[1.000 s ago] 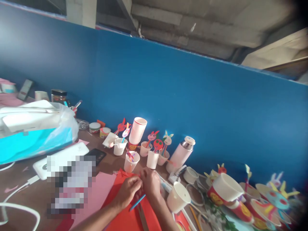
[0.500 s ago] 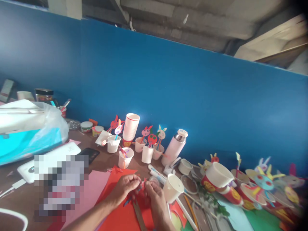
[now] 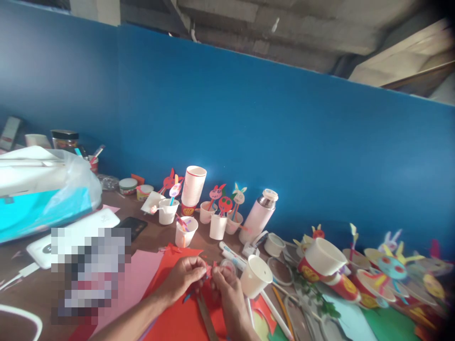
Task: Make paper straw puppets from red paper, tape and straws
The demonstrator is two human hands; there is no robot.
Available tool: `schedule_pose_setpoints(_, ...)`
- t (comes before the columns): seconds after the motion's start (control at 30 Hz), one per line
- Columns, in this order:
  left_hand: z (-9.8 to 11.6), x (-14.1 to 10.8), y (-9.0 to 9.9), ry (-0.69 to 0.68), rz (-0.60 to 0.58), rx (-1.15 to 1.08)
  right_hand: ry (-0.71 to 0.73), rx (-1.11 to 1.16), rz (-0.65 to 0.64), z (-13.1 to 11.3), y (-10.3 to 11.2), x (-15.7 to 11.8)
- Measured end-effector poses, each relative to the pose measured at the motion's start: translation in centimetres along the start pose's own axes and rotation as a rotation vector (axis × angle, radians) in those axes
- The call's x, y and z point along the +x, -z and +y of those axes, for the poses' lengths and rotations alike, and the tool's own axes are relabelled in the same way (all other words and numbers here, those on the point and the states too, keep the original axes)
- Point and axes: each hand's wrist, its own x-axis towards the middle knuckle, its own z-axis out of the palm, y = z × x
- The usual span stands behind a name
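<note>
My left hand (image 3: pixel 187 279) is closed in a pinch over the red paper. Between its fingertips and those of my right hand (image 3: pixel 227 289) is a small red paper piece (image 3: pixel 209 272), partly hidden by the fingers. My right hand is pinched too, its fingertips close to the left ones. Under both hands lies a red paper sheet (image 3: pixel 170 312). A long, narrow brownish strip (image 3: pixel 205 315) rests on it, pointing toward me. Just right of my right hand stands a white paper cup (image 3: pixel 256 279) with a small dark hole in its base.
Several white cups with paper animal faces, such as this cup (image 3: pixel 218 227), stand behind my hands. A stack of cups (image 3: pixel 194 187) and a pink thermos (image 3: pixel 258 218) are near the blue wall (image 3: pixel 249 128). A power bank (image 3: pixel 78 237) lies left. More decorated cups (image 3: pixel 325 258) crowd the right.
My fingertips have shifted slightly, and the small red paper piece shows a little more between them. The surrounding things stay where they were.
</note>
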Motion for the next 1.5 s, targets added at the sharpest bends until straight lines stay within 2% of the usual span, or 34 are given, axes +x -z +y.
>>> schedule_pose_setpoints(0.3,-0.1,0.1,0.1,-0.020,0.000,-0.034,-0.032,0.153,-0.107,1.4,0.1,0.6)
schedule_pose_setpoints(0.53,-0.1,0.0,0.4,0.008,-0.006,-0.068,-0.055,0.167,-0.093,1.9,0.2,0.8)
schedule_pose_setpoints(0.73,0.2,-0.1,0.1,0.021,-0.049,-0.035,-0.026,0.100,-0.063,1.2,0.2,0.6)
schedule_pose_setpoints(0.87,0.4,-0.2,-0.2,0.008,-0.012,0.004,-0.018,0.079,-0.060,0.7,0.1,0.4)
schedule_pose_setpoints(1.17,0.2,0.1,0.1,-0.010,0.023,-0.063,-0.009,0.070,-0.045,0.7,0.1,0.4)
schedule_pose_setpoints(1.37,0.3,-0.1,-0.1,-0.010,-0.011,-0.042,-0.039,0.112,-0.027,1.6,0.0,0.7)
schedule_pose_setpoints(1.5,0.6,-0.3,-0.3,-0.039,-0.112,-0.018,-0.042,0.073,-0.054,1.8,0.0,0.8)
